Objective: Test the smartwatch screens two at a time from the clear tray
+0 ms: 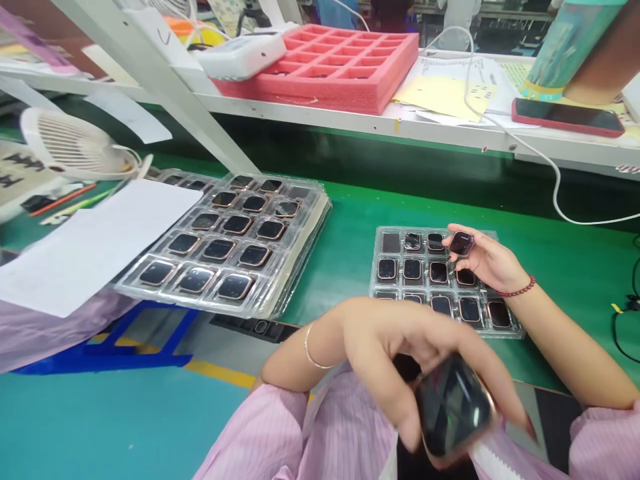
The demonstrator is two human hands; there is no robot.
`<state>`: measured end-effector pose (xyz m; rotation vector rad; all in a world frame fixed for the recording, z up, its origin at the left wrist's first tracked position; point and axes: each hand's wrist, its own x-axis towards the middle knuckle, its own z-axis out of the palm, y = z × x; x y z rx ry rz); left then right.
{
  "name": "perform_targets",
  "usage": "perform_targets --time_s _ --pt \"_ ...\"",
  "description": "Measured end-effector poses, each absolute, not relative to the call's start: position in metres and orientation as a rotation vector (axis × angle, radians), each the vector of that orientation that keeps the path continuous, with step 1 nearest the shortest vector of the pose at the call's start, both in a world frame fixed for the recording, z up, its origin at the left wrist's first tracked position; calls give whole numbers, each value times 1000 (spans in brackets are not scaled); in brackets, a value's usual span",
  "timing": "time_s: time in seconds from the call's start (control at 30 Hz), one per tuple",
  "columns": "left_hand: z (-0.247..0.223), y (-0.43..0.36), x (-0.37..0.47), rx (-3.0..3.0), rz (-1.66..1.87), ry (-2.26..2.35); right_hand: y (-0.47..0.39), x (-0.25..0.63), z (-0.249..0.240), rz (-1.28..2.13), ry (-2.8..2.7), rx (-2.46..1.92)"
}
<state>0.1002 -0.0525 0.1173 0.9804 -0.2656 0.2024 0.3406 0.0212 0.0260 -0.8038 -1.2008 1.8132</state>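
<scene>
Close to the camera, my left hand point(400, 340) grips a dark square watch case point(454, 410) with a copper-coloured rim, between thumb and fingers. Farther out at the right, my right hand point(487, 260) holds another dark square watch case point(461, 244) at its fingertips, above a clear plastic tray point(374, 267). Rows of similar watch cases lie in that tray, and my left hand hides part of its front. To the left stands a stack of clear trays point(295, 267), its top one filled with watch cases in rows.
White paper point(100, 240) overlaps the tray stack's left side, near a white fan point(75, 143). A shelf point(350, 120) crosses behind, bearing a red foam tray point(385, 73) and a phone point(567, 117). A white cable point(556, 180) hangs down at the right.
</scene>
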Motion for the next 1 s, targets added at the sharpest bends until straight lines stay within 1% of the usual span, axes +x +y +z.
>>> perform_targets --time_s 0.07,0.13,0.2,0.27,0.33,0.43,0.53,0.67,0.7,0.77,0.87,0.93,1.0 --pt "104 -37 93 997 450 -98 6 337 49 1905 -1173 -734" --pt "87 -15 88 1059 722 202 -20 329 73 2003 -1175 -620" --pt "66 8 89 1110 863 533 -51 317 94 2122 -1196 -486" --pt "44 25 96 1143 860 733 -80 303 110 2274 -1162 -413" --pt "25 32 107 1181 820 827 -102 290 120 2390 -1094 -366" --pt "6 30 119 1239 767 880 -118 279 129 2404 -1053 -350" --pt "3 25 121 1261 750 886 -123 278 139 2370 -1009 -360" --pt "7 21 119 1251 800 877 -113 286 142 2464 -956 -450" --pt "8 21 118 1257 821 882 -105 289 138 2450 -955 -451" --pt "8 20 118 1278 866 888 -82 297 121 2267 -1027 -449" --pt "7 19 119 1311 897 887 -37 313 83 1844 -1185 -734" --pt "5 19 119 1334 890 902 -12 324 58 1707 -1229 -904" --pt "5 18 118 1365 875 926 2 334 38 1630 -1273 -985"
